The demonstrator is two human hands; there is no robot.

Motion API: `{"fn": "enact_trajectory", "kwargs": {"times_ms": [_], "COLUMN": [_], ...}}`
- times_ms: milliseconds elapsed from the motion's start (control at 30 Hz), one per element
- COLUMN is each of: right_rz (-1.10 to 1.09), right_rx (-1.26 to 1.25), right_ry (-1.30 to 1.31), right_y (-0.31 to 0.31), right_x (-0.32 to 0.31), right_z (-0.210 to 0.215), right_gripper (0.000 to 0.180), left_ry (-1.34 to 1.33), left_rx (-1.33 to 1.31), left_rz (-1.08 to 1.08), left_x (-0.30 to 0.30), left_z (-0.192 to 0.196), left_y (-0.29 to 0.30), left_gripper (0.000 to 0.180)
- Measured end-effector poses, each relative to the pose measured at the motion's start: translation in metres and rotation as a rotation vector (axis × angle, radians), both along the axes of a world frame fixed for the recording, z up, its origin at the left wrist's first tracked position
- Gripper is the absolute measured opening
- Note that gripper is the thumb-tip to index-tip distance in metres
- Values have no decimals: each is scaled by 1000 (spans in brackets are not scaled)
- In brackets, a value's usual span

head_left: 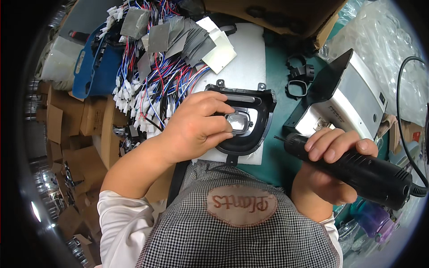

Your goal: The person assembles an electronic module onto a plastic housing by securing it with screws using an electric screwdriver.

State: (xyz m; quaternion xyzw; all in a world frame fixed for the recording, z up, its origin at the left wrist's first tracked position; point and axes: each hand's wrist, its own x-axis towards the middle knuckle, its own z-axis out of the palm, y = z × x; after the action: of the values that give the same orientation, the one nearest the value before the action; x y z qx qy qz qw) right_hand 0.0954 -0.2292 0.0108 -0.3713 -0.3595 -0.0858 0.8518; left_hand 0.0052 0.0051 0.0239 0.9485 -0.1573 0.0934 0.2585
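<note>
A black lamp housing (266,117) with mounting tabs lies on a white foam sheet (251,58) in front of me. In its middle sits a clear square lens unit (239,121). My left hand (203,120) reaches over the housing's left side, its fingers and thumb closed at the lens unit's left edge; the exact grip is partly hidden. To the right, my right hand (333,156) wraps round a black electric screwdriver (362,174), held tilted. The screwdriver's tip points left toward the housing and stays apart from it.
Wire bundles (156,96) with white connectors and flat metal plates (190,42) pile up at far left, beside a blue bin (96,67). Black brackets (298,73) and a silver-and-black dispenser (348,98) stand right. A cord (399,102) hangs at the right edge; cardboard boxes (89,116) are left.
</note>
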Motion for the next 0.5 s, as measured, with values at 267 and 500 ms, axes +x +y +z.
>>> {"fn": "enact_trajectory", "kwargs": {"times_ms": [267, 500], "right_rz": [17, -28], "right_rx": [-11, 10], "right_ry": [-13, 29], "right_y": [0, 4], "right_x": [1, -2], "right_z": [-1, 3], "right_gripper": [74, 76], "left_ry": [-46, 78], "left_rx": [18, 145], "left_rz": [44, 24], "left_x": [-2, 0], "left_z": [-13, 3], "left_y": [-3, 0], "left_gripper": [16, 17]}}
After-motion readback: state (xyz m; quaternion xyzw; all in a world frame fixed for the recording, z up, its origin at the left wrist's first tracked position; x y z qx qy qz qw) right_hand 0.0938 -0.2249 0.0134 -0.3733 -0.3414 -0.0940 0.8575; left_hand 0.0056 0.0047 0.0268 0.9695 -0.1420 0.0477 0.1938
